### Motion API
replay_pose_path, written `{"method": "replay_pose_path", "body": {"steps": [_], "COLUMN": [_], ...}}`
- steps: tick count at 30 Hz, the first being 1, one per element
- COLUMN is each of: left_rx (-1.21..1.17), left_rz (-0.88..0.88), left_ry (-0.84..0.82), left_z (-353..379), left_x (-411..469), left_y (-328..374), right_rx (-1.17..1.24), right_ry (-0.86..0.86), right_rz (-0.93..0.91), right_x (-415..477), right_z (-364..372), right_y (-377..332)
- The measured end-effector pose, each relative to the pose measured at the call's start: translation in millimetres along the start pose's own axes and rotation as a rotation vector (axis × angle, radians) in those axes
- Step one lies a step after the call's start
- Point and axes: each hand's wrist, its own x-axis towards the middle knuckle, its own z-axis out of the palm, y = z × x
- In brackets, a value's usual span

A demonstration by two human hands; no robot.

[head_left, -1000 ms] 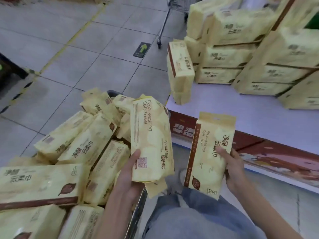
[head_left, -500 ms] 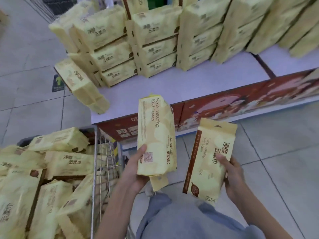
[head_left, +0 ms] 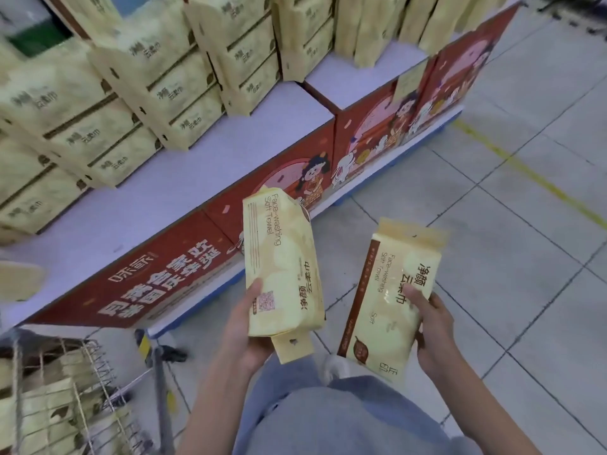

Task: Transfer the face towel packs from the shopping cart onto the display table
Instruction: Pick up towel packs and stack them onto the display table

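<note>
View has swung from the shopping cart (head_left: 65, 382) to the display table (head_left: 184, 188). Left hand (head_left: 244, 326) and right hand (head_left: 433, 330), fingers clamped, each carry one face towel pack (head_left: 282, 267) short of its front edge; placement presumably follows.

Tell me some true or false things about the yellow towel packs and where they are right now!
1. Each hand holds one pack. True: the left hand grips the left pack, the right hand the right pack.
2. The shopping cart is empty. False: packs lie inside it.
3. Stacked packs already sit on the display table. True.
4. The held packs rest on the table. False: both are in the air, over the floor.
</note>
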Motion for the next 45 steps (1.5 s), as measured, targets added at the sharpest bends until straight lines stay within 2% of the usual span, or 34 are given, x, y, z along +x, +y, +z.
{"method": "replay_pose_path", "body": {"steps": [12,17,25,32,36,40,45], "left_rx": [0.085,0.093,0.21,0.256,0.156,0.045,-0.143], "left_rz": [-0.061,-0.105,-0.14,-0.211,-0.209,-0.211,-0.115], "left_ry": [0.06,0.015,-0.168,-0.167,-0.168,-0.092,-0.018], "left_z": [80.8,163.6,304.5,394.7,439.7,488.8,526.3], "left_x": [85.0,149.4,246.4,319.6,350.5,366.0,379.8], "left_y": [-5.7,15.2,50.0,48.1,34.1,23.5,24.2], "right_rx": [0.117,0.151,0.214,0.25,0.224,0.155,-0.053], "right_ry": [0.041,0.102,0.216,0.27,0.248,0.182,-0.047], "right_rz": [-0.06,-0.073,-0.034,-0.004,0.008,-0.007,-0.085], "right_x": [111.1,170.7,240.0,310.9,374.1,433.6,490.3], "right_z": [1.9,5.7,-11.8,-40.7,-55.4,-64.7,-38.0], "right_y": [-94.0,-149.8,-208.2,-254.3,-306.6,-374.2,-443.4]}}
